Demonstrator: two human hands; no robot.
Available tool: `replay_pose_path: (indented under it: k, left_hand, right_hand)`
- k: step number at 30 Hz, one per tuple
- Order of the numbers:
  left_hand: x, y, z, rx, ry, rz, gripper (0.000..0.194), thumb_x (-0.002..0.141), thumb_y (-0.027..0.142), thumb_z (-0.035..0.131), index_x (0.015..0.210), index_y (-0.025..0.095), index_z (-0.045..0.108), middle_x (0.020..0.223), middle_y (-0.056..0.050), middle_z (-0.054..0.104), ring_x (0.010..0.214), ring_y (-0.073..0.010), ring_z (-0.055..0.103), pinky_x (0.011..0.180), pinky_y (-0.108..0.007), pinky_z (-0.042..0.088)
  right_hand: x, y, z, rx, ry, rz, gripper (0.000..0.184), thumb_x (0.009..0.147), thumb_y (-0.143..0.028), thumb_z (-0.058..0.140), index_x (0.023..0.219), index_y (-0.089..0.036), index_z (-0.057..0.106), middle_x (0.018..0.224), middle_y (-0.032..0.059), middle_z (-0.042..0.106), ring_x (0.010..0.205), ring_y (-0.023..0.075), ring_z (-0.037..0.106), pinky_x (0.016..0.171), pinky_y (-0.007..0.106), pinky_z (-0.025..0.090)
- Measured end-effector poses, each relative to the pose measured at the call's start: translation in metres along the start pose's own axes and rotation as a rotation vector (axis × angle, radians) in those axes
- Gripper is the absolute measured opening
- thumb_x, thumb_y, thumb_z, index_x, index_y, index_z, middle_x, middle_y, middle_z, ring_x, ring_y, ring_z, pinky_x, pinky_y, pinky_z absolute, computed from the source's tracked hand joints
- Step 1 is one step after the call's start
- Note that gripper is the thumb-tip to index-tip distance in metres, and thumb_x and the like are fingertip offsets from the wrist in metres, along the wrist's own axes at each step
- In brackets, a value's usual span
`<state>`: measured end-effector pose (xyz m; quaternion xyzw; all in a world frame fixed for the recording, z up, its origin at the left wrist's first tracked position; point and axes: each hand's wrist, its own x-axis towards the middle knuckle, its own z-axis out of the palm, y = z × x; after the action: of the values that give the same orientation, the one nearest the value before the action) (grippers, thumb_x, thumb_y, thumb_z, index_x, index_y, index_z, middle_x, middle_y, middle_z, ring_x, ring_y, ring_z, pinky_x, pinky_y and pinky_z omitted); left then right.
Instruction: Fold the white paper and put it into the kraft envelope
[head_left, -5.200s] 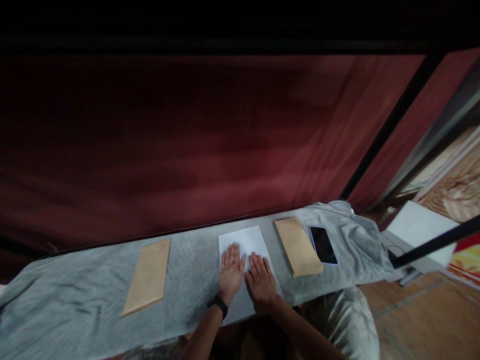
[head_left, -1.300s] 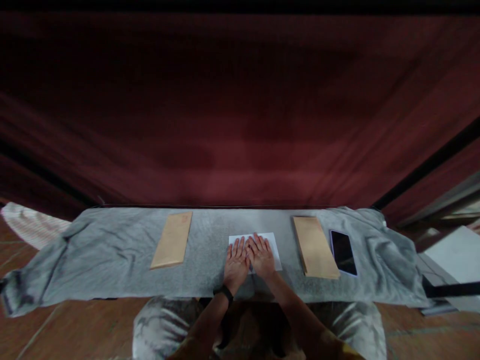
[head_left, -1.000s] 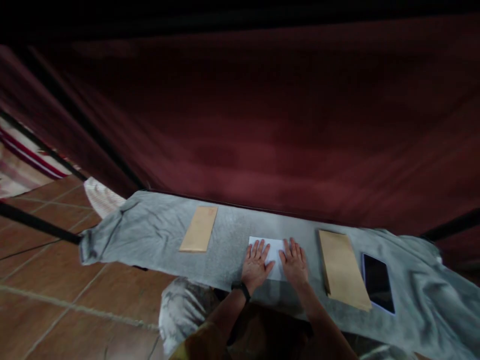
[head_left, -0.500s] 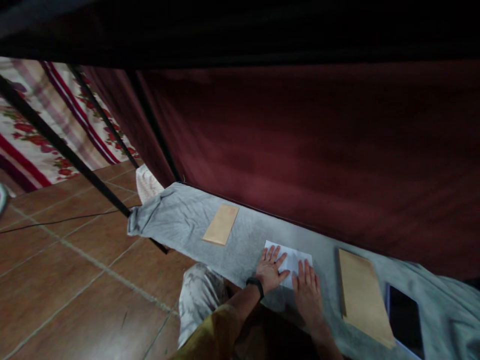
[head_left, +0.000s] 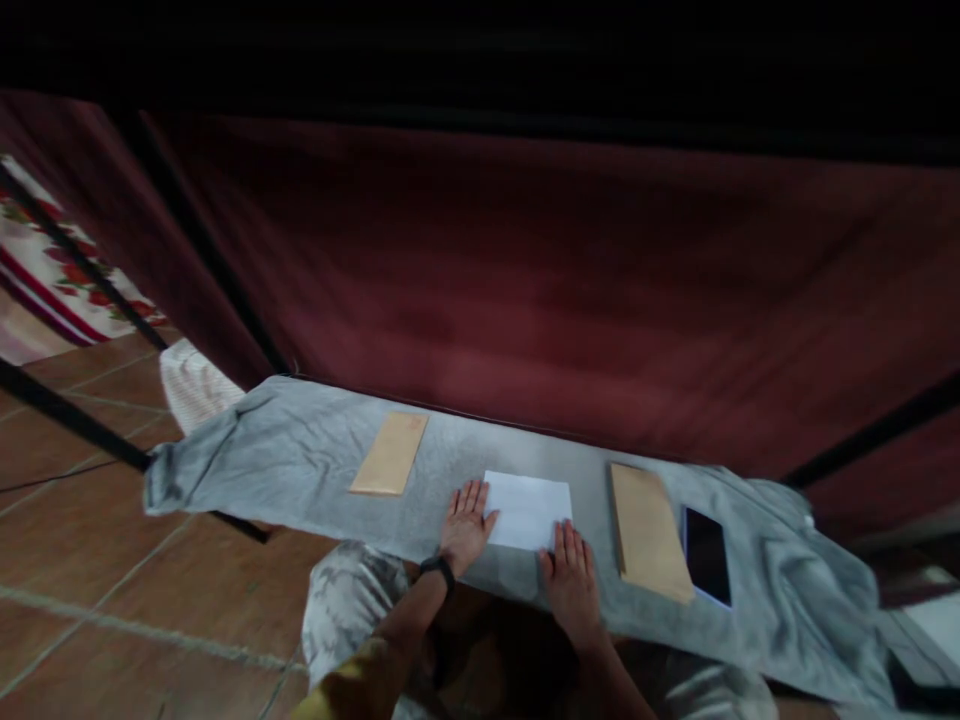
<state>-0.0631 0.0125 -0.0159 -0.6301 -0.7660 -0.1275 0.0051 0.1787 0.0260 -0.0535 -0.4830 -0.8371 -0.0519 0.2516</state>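
Observation:
A white sheet of paper (head_left: 528, 508) lies flat on the grey cloth (head_left: 315, 460) in front of me. At its left edge rests my left hand (head_left: 466, 528), palm down with fingers stretched out, a dark band on the wrist. My right hand (head_left: 573, 580) lies flat by the lower right corner, its fingertips touching or just beside the paper. Neither hand grips anything. To the left is a brown envelope (head_left: 390, 454). On the right, a thicker brown stack, seemingly envelopes (head_left: 651, 532), sits near my right hand.
A dark-screened phone (head_left: 706, 556) lies right of the brown stack. Behind the cloth-covered surface hangs a dark red curtain (head_left: 480, 300). Black frame bars (head_left: 202, 240) slant at the left. Brown floor tiles (head_left: 112, 590) show at the lower left.
My hands have moved apart, from on top of the white paper to its left and right sides, so more of it shows. The view has turned to the right.

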Motion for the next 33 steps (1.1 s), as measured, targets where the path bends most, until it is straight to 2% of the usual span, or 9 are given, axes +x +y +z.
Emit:
replay_pose_path:
  k: [3,5,9,11,16,20,24,30,33]
  left_hand:
    - [0.002,0.002,0.001,0.021,0.093,-0.066,0.06,0.1,0.041,0.029,0.151,0.009,0.038,0.157,-0.018,0.039,0.147,-0.0314,0.032,0.12,-0.053,0.023]
    - [0.002,0.016,0.003,0.014,0.158,-0.03,0.059,0.1,0.037,0.03,0.151,0.008,0.036,0.158,-0.019,0.037,0.147,-0.0318,0.031,0.119,-0.053,0.024]
    - [-0.009,0.057,0.011,-0.03,0.082,0.296,0.053,0.099,0.038,0.036,0.151,0.024,0.04,0.158,-0.008,0.04,0.148,-0.0264,0.032,0.12,-0.051,0.024]
    - [-0.016,0.067,0.015,-0.012,0.01,0.377,0.049,0.099,0.037,0.037,0.147,0.029,0.045,0.156,-0.005,0.043,0.147,-0.0262,0.034,0.12,-0.055,0.022]
    - [-0.018,0.048,0.018,0.062,-0.068,0.455,0.05,0.099,0.032,0.036,0.147,0.025,0.045,0.152,-0.007,0.048,0.143,-0.0238,0.041,0.117,-0.049,0.031]
    - [-0.01,0.032,0.013,0.162,-0.191,0.502,0.056,0.091,0.009,0.035,0.144,0.02,0.049,0.15,-0.011,0.051,0.14,-0.0234,0.045,0.111,-0.044,0.041]
    - [-0.006,0.04,0.008,0.21,-0.293,0.529,0.071,0.077,-0.007,0.032,0.142,0.015,0.051,0.148,-0.018,0.052,0.137,-0.0262,0.049,0.107,-0.045,0.046]
    - [-0.006,0.059,-0.002,0.205,-0.261,0.522,0.068,0.08,-0.005,0.036,0.146,0.011,0.042,0.143,-0.025,0.052,0.133,-0.031,0.052,0.101,-0.049,0.05]
    - [-0.009,0.062,-0.011,0.224,-0.234,0.516,0.067,0.082,-0.005,0.035,0.146,0.013,0.043,0.146,-0.023,0.051,0.131,-0.0309,0.052,0.102,-0.05,0.049]
  right_hand:
    - [0.001,-0.004,-0.001,-0.032,-0.009,0.065,0.054,0.103,-0.036,0.035,0.15,-0.01,0.038,0.153,0.0207,0.043,0.137,0.0323,0.045,0.111,0.051,0.035]
    - [0.003,-0.006,-0.001,-0.045,-0.024,0.085,0.055,0.103,-0.036,0.036,0.15,-0.008,0.039,0.153,0.0212,0.042,0.138,0.0323,0.044,0.113,0.05,0.033]
    - [0.006,-0.009,-0.002,-0.053,-0.044,0.12,0.056,0.102,-0.036,0.038,0.15,-0.008,0.04,0.153,0.019,0.044,0.139,0.0311,0.043,0.114,0.048,0.03]
    - [0.007,-0.009,-0.002,-0.061,-0.048,0.133,0.056,0.101,-0.037,0.039,0.149,-0.009,0.041,0.152,0.0181,0.045,0.139,0.0298,0.042,0.115,0.047,0.03]
    - [0.008,-0.009,-0.003,-0.083,-0.063,0.139,0.06,0.101,-0.044,0.042,0.149,-0.008,0.041,0.152,0.0179,0.045,0.14,0.0282,0.041,0.116,0.044,0.028]
    - [0.009,-0.011,-0.006,-0.031,-0.094,0.166,0.061,0.1,-0.043,0.043,0.151,-0.008,0.038,0.154,0.0182,0.043,0.141,0.0295,0.04,0.117,0.046,0.026]
    - [0.011,-0.011,-0.009,0.034,-0.127,0.188,0.059,0.1,-0.037,0.043,0.151,-0.008,0.038,0.154,0.0187,0.042,0.141,0.0309,0.039,0.117,0.049,0.027]
    - [0.011,-0.008,-0.007,0.07,-0.109,0.169,0.057,0.099,-0.035,0.044,0.15,-0.008,0.04,0.153,0.0194,0.043,0.141,0.0308,0.04,0.116,0.05,0.027]
    - [0.011,-0.006,-0.008,0.067,-0.124,0.151,0.057,0.098,-0.036,0.045,0.147,-0.007,0.043,0.153,0.0201,0.043,0.141,0.0306,0.04,0.116,0.049,0.027]
